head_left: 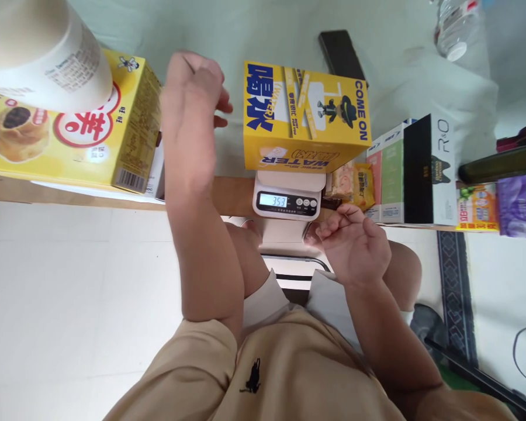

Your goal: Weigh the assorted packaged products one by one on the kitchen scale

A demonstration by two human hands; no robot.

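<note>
1. Left hand is kinda hanging there, fingers curling loosely with gaps showing.
2. Right hand is lying palm-up, fingers half bending, not pinching.
3. Yellow box is standing just right of the left fingers, not touching.
4. Scale is sitting underneath, near the right fingertips.

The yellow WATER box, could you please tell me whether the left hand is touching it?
Apart: the head view shows green tablecloth between the left hand and the yellow WATER box.
</note>
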